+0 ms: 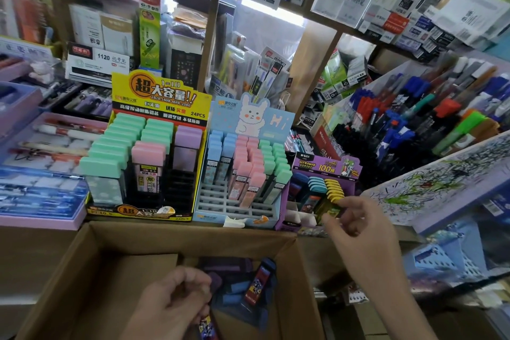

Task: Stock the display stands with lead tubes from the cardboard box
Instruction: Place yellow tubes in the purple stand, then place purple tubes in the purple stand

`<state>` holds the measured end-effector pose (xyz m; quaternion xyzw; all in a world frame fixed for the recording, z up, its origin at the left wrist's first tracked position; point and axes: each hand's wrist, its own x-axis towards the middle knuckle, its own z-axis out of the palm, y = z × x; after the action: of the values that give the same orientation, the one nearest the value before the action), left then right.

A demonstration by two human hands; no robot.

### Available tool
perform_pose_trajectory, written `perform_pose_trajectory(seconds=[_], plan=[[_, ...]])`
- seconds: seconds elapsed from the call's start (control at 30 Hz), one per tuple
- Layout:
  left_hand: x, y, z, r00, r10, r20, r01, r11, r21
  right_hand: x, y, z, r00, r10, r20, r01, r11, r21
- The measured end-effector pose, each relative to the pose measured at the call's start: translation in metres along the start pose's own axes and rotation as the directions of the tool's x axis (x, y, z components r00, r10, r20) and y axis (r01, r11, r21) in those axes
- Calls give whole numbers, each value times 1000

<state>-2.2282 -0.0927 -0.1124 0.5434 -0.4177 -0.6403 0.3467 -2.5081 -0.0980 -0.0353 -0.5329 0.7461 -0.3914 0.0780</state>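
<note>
L hand (176,301) grips tube (207,324) over box (91,257); R hand (356,226) pinches yellow tube (329,208) in stand (327,167).

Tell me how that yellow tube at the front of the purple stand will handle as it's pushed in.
Probably stiff: the yellow tube, pinched by the right hand, looks like a hard plastic case. Likely light, being small and slim. Its glossy sides may slip in a loose pinch, but the flat shape shouldn't roll.
</note>
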Motion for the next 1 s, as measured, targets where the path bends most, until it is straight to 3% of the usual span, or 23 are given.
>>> perform_pose_trajectory(seconds=[0.13,0.23,0.3,0.4,0.53,0.73,1.0], plan=[[1,-1,0,1000,-12,-17,12,999,38,-31,-3,24,980,82,181,-106,986,126],[2,-4,0,999,5,-44,0,995,101,-51,3,50,886,235,400,-300,948,108],[3,-7,-1,997,20,-68,-7,982,188,-61,8,68,815,281,507,-338,941,22],[5,-12,-3,997,25,-71,1,939,345,-72,11,88,756,308,578,-301,947,-110],[3,-15,-5,999,4,-51,28,791,611,-81,8,99,693,376,615,-282,927,-249],[9,-25,-2,998,-57,-20,52,641,766,-104,-4,115,555,427,713,-145,895,-423],[24,-51,12,998,-56,-38,61,486,872,-123,-16,137,568,406,716,56,849,-525]])
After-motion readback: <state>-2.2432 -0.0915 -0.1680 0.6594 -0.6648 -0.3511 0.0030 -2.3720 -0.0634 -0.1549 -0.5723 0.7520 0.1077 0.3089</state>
